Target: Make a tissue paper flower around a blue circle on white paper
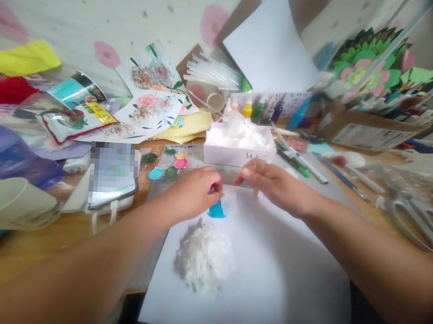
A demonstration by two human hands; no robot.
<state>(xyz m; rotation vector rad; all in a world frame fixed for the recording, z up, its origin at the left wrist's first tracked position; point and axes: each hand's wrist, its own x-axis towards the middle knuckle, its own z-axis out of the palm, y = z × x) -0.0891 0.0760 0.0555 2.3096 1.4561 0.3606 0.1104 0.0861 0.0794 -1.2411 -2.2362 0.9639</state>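
Note:
My left hand [194, 192] is closed in a pinch over a small blue petal-shaped piece [217, 210] that lies on a white paper sheet [268, 272]. My right hand [274, 185] rests at the sheet's far edge, fingers pressed together on a clear plastic strip [232, 174]. A fluffy white cotton clump [205, 258] sits on the sheet just below the blue piece. Behind the hands stands a white box of cotton [239, 144].
A phone [113, 175] lies left of the sheet beside small coloured blobs on a clear palette [170, 164]. Scissors [418, 218] are at the right, pens [300, 162] and paint bottles [256, 110] behind the box, and a white cup [11, 208] at far left.

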